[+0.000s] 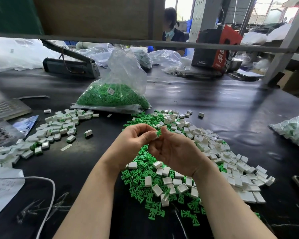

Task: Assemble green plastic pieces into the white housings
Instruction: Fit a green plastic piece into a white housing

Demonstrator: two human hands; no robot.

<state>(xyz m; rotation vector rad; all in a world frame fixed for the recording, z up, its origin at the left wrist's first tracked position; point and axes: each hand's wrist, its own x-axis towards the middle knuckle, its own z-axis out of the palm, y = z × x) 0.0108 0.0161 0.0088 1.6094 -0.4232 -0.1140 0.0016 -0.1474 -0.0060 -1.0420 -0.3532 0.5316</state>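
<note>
we see both hands meet above the mixed pile (179,178): left hand (135,140) and right hand (176,149) fingers pinching one green piece (158,133). bare dark counter (223,104) lies beyond; the bag (114,94) label is unreadable.

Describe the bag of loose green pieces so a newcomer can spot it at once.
On the black worktable, look straight past the two hands to the far edge of the mixed green-and-white pile. The clear plastic bag sits there, its neck standing open. Unlike the other bags around, it holds only green pieces and has a small white label.
</note>
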